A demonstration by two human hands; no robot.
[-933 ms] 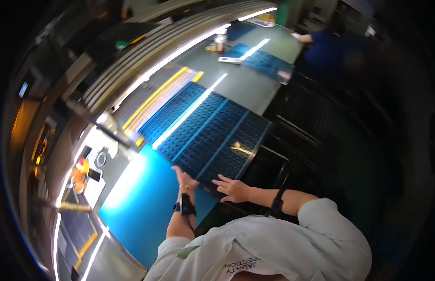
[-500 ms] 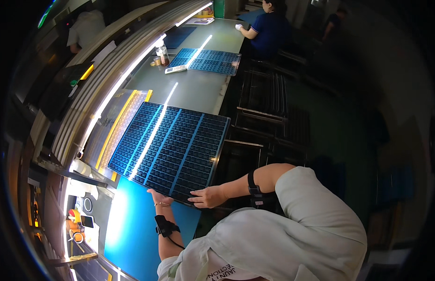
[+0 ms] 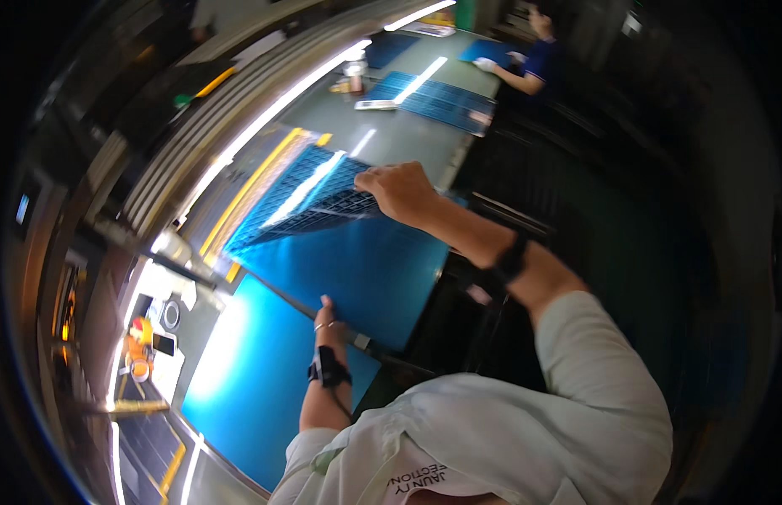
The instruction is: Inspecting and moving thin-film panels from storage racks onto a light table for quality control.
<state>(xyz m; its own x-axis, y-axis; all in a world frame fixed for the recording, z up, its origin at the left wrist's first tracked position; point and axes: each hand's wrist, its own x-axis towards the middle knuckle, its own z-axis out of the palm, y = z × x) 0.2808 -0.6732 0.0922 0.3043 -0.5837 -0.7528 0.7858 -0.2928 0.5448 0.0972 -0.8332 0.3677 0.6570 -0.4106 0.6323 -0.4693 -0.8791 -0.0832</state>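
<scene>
My right hand (image 3: 399, 194) is closed on the near right corner of a grid-patterned sheet (image 3: 315, 198). That sheet is lifted and folded back toward the far left. Beneath it a plain blue sheet surface (image 3: 357, 269) lies exposed on the bench. My left hand (image 3: 328, 316) is at the near edge of this blue surface, thumb pointing up; its other fingers are blurred and partly hidden, so I cannot tell whether it grips anything. A second plain blue sheet (image 3: 265, 421) lies closer to me, with a bright glare along its left side.
Another patterned sheet (image 3: 437, 99) lies farther along the bench, with a white handheld device (image 3: 375, 105) and a bottle (image 3: 355, 82) nearby. Yellow-edged strips (image 3: 256, 189) run along the left. A person (image 3: 538, 63) works at the far right side. Dark racks (image 3: 525, 181) stand at right.
My right hand has risen and moved away from me, lifting the patterned sheet's near right corner off the blue surface. My left hand has shifted slightly right. The view has turned.
</scene>
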